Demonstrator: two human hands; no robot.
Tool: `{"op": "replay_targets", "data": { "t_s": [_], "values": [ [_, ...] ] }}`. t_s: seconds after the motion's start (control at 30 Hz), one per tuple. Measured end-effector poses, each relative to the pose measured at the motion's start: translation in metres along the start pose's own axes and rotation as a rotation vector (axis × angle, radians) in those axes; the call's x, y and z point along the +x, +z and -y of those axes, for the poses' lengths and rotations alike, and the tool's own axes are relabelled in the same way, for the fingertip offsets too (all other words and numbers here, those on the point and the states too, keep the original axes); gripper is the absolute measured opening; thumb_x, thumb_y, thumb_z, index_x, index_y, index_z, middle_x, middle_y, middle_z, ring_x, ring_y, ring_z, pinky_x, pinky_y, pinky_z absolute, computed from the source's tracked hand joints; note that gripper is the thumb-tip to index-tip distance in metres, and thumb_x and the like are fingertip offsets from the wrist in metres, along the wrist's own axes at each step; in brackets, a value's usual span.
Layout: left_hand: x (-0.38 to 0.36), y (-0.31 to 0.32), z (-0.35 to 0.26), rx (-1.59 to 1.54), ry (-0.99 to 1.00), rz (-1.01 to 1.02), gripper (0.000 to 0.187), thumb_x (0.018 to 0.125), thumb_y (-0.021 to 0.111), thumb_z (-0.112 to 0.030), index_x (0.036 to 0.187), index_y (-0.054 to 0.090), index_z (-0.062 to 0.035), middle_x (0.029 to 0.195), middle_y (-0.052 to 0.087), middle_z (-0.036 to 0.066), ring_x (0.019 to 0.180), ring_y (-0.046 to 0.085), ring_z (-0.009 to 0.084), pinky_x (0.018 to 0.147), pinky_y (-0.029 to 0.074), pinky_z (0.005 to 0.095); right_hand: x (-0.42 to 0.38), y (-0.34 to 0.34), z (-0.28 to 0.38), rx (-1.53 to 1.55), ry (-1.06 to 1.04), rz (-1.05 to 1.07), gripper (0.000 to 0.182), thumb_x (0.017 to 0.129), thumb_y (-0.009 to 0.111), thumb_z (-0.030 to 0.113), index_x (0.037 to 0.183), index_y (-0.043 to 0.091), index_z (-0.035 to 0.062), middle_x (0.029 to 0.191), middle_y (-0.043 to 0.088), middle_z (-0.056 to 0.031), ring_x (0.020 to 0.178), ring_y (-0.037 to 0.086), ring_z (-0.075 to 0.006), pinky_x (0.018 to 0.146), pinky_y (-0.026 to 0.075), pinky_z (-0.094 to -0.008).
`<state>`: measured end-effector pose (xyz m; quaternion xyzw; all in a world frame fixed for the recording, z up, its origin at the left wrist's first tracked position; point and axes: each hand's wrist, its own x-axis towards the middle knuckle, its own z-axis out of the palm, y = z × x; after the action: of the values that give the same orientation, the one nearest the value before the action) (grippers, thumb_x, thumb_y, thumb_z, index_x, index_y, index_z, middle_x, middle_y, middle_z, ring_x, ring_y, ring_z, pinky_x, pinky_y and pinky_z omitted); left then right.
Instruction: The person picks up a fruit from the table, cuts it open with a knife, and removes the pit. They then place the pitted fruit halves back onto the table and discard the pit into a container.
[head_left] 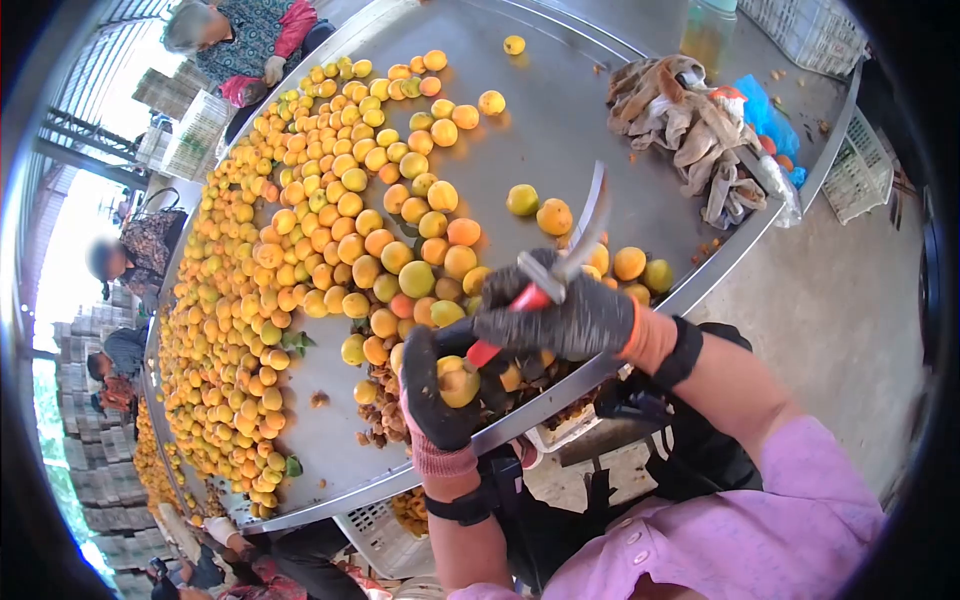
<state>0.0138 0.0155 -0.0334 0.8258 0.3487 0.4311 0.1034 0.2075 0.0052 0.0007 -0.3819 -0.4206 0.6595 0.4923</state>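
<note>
My left hand, in a black-coated glove with a pink cuff, is closed around an apricot near the table's front edge. The fruit's upper face looks cut into. My right hand, gloved in black with an orange cuff, grips a red-handled tool with a curved metal blade pointing up and away. The tool's lower red end sits right at the held apricot. Brown pits and scraps lie beside my left hand. Loose apricots rest just beyond my right hand.
A broad heap of apricots covers the left of the metal table. Crumpled cloths, a blue bag and a bottle lie at the far right. White crates stand around. Several people work along the far side.
</note>
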Motion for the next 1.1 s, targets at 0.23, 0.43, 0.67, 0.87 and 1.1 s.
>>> {"op": "replay_targets", "data": {
  "t_s": [0.23, 0.43, 0.67, 0.87, 1.1],
  "values": [
    [0.009, 0.003, -0.003, -0.168, -0.006, 0.028, 0.068, 0.069, 0.071, -0.006, 0.127, 0.038, 0.003, 0.084, 0.063, 0.013, 0.074, 0.062, 0.0253, 0.067, 0.048, 0.0326, 0.012, 0.0, -0.017, 0.165, 0.049, -0.029, 0.02, 0.077, 0.07, 0.018, 0.08, 0.055, 0.0056, 0.068, 0.056, 0.0006, 0.06, 0.054, -0.007, 0.05, 0.044, -0.0221],
    [-0.002, 0.01, 0.01, -0.616, -0.839, -0.102, 0.045, 0.082, 0.061, -0.035, 0.104, 0.055, 0.0036, 0.083, 0.061, 0.008, 0.074, 0.059, 0.0182, 0.067, 0.046, 0.0291, 0.003, 0.036, -0.023, -0.869, -0.79, 0.004, 0.021, 0.081, 0.056, 0.026, 0.083, 0.054, 0.0057, 0.066, 0.051, -0.0077, 0.059, 0.055, -0.0193, 0.051, 0.043, -0.0323],
    [0.034, 0.006, -0.025, -1.208, -1.198, -0.443, 0.056, 0.086, 0.053, -0.043, 0.107, 0.053, 0.0083, 0.088, 0.063, 0.012, 0.077, 0.06, 0.018, 0.077, 0.048, 0.0279, 0.005, 0.034, -0.02, -1.051, -0.923, -0.115, 0.011, 0.076, 0.059, 0.007, 0.084, 0.058, -0.0002, 0.075, 0.059, -0.0131, 0.066, 0.059, -0.0274, 0.056, 0.047, -0.0359],
    [0.004, 0.004, 0.009, -0.502, -0.412, 0.037, 0.092, 0.073, 0.074, -0.017, 0.134, 0.009, 0.0053, 0.09, 0.063, 0.012, 0.084, 0.061, 0.0177, 0.079, 0.048, 0.0299, -0.013, 0.01, -0.005, -0.507, -0.493, 0.221, 0.023, 0.076, 0.067, 0.007, 0.097, 0.058, 0.0026, 0.085, 0.062, -0.0089, 0.075, 0.061, -0.0214, 0.066, 0.048, -0.03],
    [0.0, 0.011, 0.008, -1.134, -0.838, -0.143, 0.058, 0.09, 0.051, -0.02, 0.134, 0.017, -0.003, 0.103, 0.058, 0.019, 0.086, 0.061, 0.0241, 0.077, 0.052, 0.0338, -0.008, 0.025, -0.049, -1.135, -0.849, 0.105, 0.019, 0.073, 0.059, 0.011, 0.091, 0.058, 0.0049, 0.08, 0.059, -0.0105, 0.066, 0.06, -0.0239, 0.055, 0.047, -0.0338]
  ]
}}
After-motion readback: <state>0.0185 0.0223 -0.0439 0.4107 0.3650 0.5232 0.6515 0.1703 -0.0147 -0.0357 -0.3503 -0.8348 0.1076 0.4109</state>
